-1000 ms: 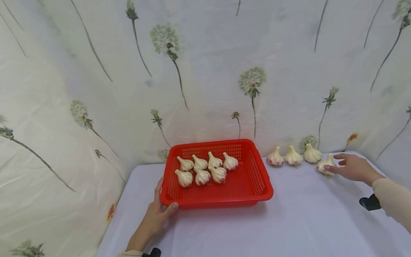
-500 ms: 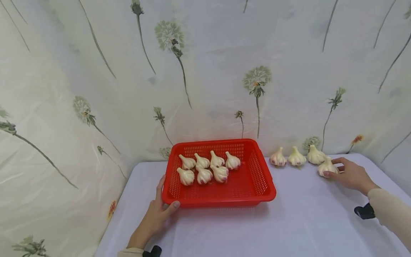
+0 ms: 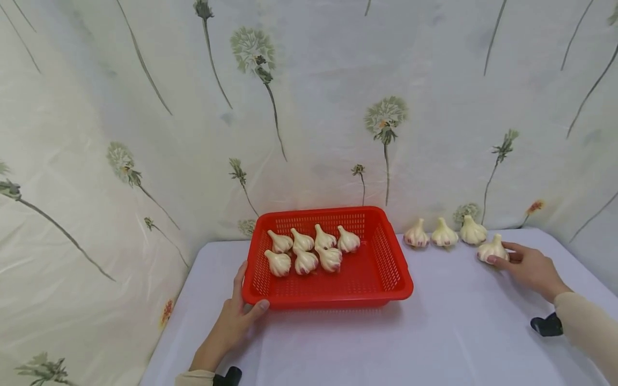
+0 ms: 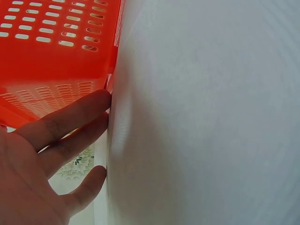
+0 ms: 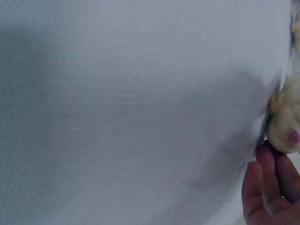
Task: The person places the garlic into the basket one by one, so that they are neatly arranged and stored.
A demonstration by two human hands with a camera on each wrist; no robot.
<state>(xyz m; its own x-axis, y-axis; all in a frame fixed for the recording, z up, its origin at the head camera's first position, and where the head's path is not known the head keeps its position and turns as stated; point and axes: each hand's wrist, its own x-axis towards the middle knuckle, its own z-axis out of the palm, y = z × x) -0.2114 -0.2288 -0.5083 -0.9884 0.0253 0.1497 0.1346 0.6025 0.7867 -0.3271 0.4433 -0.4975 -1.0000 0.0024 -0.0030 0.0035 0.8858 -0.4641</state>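
My right hand (image 3: 533, 272) pinches a white garlic bulb (image 3: 493, 250) between thumb and fingers at the table's right. In the right wrist view its fingertips touch the bulb's (image 5: 287, 119) underside, near a purple patch. At the red plastic basket (image 3: 333, 301), my left hand (image 3: 233, 320) lies against the front left corner, thumb at the front rim and fingers along the left side. The left wrist view shows extended, spread fingers (image 4: 77, 115) below the perforated basket wall, their tips at the tabletop. Several garlic bulbs (image 3: 306, 262) lie inside in two rows, on the basket's left part.
Three more garlic bulbs (image 3: 443, 234) stand in a row at the back right, close to the hanging cloth (image 3: 309, 107) printed with dandelions. A white cloth covers the table (image 3: 386, 348). A black wrist strap (image 3: 547, 325) shows beneath the right sleeve.
My right hand's fingers have closed in on the garlic bulb, which now tilts slightly differently. The left hand stays at the basket corner. The head view has shifted slightly.
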